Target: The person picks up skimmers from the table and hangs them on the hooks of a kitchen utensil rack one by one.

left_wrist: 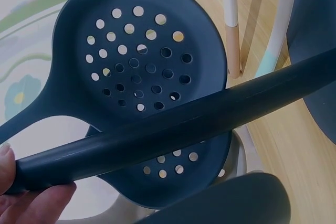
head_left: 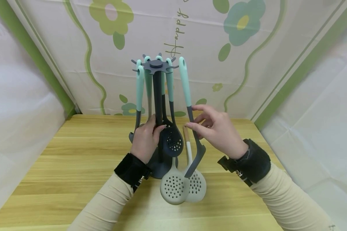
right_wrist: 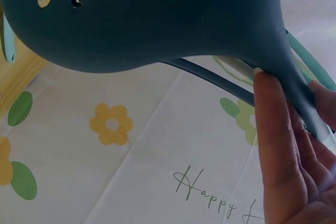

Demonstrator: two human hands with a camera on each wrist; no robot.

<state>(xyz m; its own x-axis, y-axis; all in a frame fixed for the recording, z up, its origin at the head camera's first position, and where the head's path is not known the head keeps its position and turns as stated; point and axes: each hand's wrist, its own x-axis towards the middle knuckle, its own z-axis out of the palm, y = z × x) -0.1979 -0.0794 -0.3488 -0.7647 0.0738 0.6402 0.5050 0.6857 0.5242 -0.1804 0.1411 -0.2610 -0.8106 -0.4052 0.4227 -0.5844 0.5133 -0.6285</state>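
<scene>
My left hand [head_left: 145,141] grips the dark post [head_left: 157,93] of a utensil stand, whose hooked top [head_left: 156,64] carries several mint-handled utensils. Among these hangs a dark skimmer [head_left: 173,141] with a perforated head. To the right of the stand, my right hand [head_left: 219,130] pinches the dark neck of another mint-handled skimmer [head_left: 185,83]. It hangs head down, seen almost edge-on in the head view. Holes show in its head [right_wrist: 184,24] in the right wrist view. Its handle top is beside a hook; whether it is on the hook I cannot tell.
Two light perforated utensils lie on the wooden table [head_left: 84,160]: a cream one [head_left: 174,187] in front and another [head_left: 198,187] with a white, wood-ended handle. The stand's dark base [head_left: 159,171] is partly behind my left wrist. A flowered cloth [head_left: 162,29] hangs behind.
</scene>
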